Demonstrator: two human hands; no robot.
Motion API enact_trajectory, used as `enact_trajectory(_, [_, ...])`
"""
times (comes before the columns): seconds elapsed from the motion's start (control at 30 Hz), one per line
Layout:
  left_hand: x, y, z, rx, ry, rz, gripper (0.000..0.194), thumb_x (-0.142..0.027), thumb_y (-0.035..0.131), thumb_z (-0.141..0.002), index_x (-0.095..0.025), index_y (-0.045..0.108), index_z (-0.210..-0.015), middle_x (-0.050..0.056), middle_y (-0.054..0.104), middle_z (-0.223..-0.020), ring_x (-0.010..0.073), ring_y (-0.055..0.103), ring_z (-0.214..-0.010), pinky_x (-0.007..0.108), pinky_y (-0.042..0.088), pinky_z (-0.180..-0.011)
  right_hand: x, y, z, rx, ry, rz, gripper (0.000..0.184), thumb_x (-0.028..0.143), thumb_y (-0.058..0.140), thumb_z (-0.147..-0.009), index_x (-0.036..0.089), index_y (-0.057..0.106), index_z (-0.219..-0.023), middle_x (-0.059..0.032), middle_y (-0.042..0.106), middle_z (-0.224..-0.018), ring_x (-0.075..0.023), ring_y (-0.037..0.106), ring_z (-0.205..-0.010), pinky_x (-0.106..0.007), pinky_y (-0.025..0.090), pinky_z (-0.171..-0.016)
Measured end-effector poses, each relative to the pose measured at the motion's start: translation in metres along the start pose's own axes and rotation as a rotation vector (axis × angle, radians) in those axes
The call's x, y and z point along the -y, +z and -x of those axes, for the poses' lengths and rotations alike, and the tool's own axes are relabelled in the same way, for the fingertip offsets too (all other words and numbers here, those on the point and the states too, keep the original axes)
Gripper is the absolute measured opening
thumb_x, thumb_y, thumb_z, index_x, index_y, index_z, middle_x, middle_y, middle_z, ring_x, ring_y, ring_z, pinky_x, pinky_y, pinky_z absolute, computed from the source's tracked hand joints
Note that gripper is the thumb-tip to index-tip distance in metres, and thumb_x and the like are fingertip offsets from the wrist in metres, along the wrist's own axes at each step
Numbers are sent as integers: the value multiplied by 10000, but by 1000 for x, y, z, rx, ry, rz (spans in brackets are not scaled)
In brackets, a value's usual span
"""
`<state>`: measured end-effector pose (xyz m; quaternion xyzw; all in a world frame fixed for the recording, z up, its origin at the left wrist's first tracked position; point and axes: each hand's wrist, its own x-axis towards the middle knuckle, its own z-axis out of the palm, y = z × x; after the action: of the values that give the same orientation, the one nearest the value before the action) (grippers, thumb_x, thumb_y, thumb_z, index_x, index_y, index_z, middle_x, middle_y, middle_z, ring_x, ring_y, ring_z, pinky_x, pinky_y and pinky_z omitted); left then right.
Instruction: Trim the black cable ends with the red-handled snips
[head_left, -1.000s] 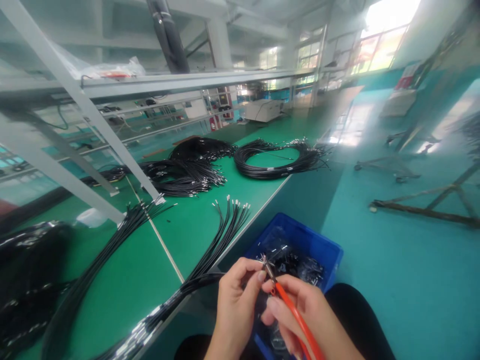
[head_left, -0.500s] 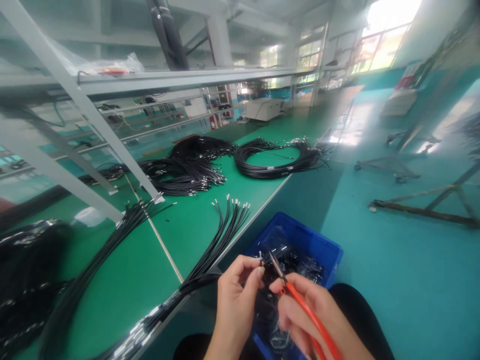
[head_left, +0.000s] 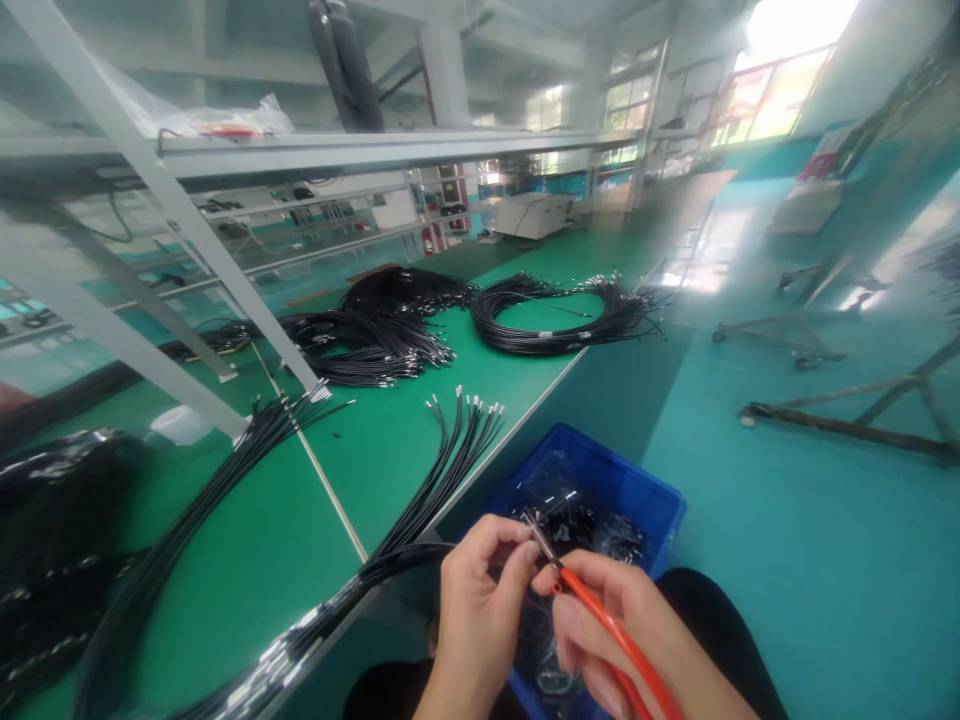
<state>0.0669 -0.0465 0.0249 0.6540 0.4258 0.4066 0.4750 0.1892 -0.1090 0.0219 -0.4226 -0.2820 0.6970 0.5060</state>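
My left hand pinches the end of a black cable between thumb and fingertips; the cable trails left over the table edge. In my right hand are pliers with orange handles, fingers wrapped round them. Their narrow metal jaws are at the cable tip by my left fingertips; whether they touch it I cannot tell. Below both hands stands a blue bin holding small black parts and clear plastic bags. A bundle of black cables with silvery ends lies beside my left hand on the green table.
Coiled black cables and more cable bundles lie farther along the table. A grey shelf upright rises at the left. Another cable bundle curves across the near left. A wheeled metal stand is on the floor at right.
The pliers' jaws have moved left to the cable end at my left fingertips. My left hand has shifted slightly right.
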Motion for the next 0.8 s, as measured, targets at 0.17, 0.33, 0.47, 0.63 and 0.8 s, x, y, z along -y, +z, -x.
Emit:
enact_trajectory(0.17, [4, 3, -2, -13, 60, -89, 82, -174, 584, -772, -182, 646, -719, 13, 644, -655, 167, 600, -615, 246, 473, -598, -1, 1, 4, -102, 57, 200, 259, 376, 681, -713, 174, 539, -789, 55, 574, -454, -25, 363, -258, -152, 292, -322])
enact_trajectory(0.33, [3, 2, -7, 24, 120, -157, 119, -161, 576, -787, -200, 688, -795, 28, 675, -761, 179, 622, -698, 249, 468, -637, -11, -3, 9, -272, -129, 181, 197, 192, 738, -615, 165, 608, -760, 57, 547, -545, -67, 462, -450, -186, 370, -459])
enact_trajectory(0.47, [-2, -1, -6, 102, 108, -230, 109, -164, 576, -801, -206, 672, -769, 17, 670, -756, 165, 604, -673, 236, 439, -618, -10, -5, 5, -517, -348, 139, 298, 252, 738, -633, 204, 594, -889, 39, 584, -624, -114, 531, -527, -226, 437, -516])
enact_trajectory(0.63, [-6, 1, 0, 155, 170, -352, 115, -159, 582, -793, -208, 649, -714, 1, 620, -680, 148, 577, -618, 223, 403, -580, -5, -4, -5, -549, -462, 102, 320, 246, 698, -669, 234, 543, -949, 2, 645, -763, -159, 614, -678, -264, 499, -641])
enact_trajectory(0.8, [-6, 6, 3, 133, 237, -453, 127, -159, 570, -786, -216, 616, -683, 0, 586, -665, 142, 554, -588, 217, 364, -538, -2, 0, -8, -510, -459, -35, 313, 296, 689, -708, 224, 512, -956, 20, 598, -727, -134, 572, -577, -254, 475, -541])
